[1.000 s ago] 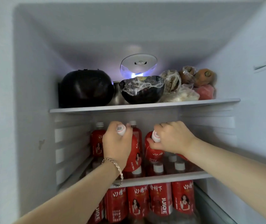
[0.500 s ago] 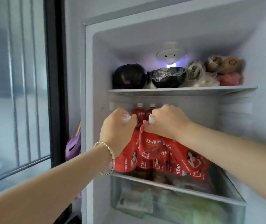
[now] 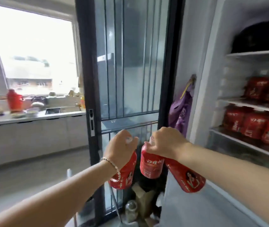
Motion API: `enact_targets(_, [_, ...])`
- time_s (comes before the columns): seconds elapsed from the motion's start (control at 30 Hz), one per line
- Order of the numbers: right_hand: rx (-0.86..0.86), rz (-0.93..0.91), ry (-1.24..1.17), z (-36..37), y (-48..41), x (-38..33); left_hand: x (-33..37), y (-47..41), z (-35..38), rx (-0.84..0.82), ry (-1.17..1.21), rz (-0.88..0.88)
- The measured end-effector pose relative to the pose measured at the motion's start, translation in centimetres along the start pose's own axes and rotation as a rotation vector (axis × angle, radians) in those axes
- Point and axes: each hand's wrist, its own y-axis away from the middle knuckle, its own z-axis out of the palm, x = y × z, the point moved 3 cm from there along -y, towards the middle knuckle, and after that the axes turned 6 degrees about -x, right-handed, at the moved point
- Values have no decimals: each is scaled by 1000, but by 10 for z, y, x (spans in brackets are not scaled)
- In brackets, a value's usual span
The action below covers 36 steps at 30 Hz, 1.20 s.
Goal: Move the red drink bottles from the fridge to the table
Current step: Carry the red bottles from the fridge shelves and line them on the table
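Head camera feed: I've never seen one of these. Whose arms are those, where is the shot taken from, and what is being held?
The camera sits on a person's head, looking forward and down, so the arms are theirs. No robot here, only bare hands. The left hand, with a bracelet on its wrist, grips one red bottle by the neck. The right hand holds two red bottles the same way. More red bottles remain on the shelves of the open fridge at the right. At the left are a kitchen counter and window. No table shows.

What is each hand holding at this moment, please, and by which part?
Left hand: one red bottle by its neck. Right hand: two red bottles, likewise at their tops.
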Motion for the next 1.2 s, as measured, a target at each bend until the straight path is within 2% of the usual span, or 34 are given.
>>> enact_targets(0.13, [24, -199, -4, 3, -15, -103, -63, 67, -93, 82, -161, -144])
enact_targets(0.27, [56, -466, -32, 0, -17, -248, -123, 166, -212, 287, -274, -263])
enact_targets(0.43, [61, -673, -35, -7, 6, -429, -159, 303, -341, 433, -347, -403])
enact_targets(0.53, [-22, -801, -90, -20, 35, -540, -171, 392, -415, 500, -395, -519])
enact_targets(0.6, [-22, -959, -84, -30, 64, -624, -177, 457, -464, 558, -463, -593])
enact_targets(0.67, [-30, -1084, -100, -39, 86, -690, -180, 505, -503, 604, -505, -677])
enact_targets(0.77, [-206, -1211, -231, -52, 115, -799, -188, 583, -563, 726, -529, -807])
enact_targets(0.8, [-213, -1255, -258, -58, 125, -829, -190, 604, -580, 764, -543, -837])
enact_targets(0.97, [-165, -1463, -308, -79, 168, -968, -203, 699, -651, 925, -587, -957])
enact_targets(1.07, [-51, -1614, -280, -92, 192, -1050, -219, 755, -698, 1064, -618, -1048])
enact_targets(1.2, [-57, -1726, -288, -112, 208, -1130, -232, 803, -765, 1249, -632, -1144])
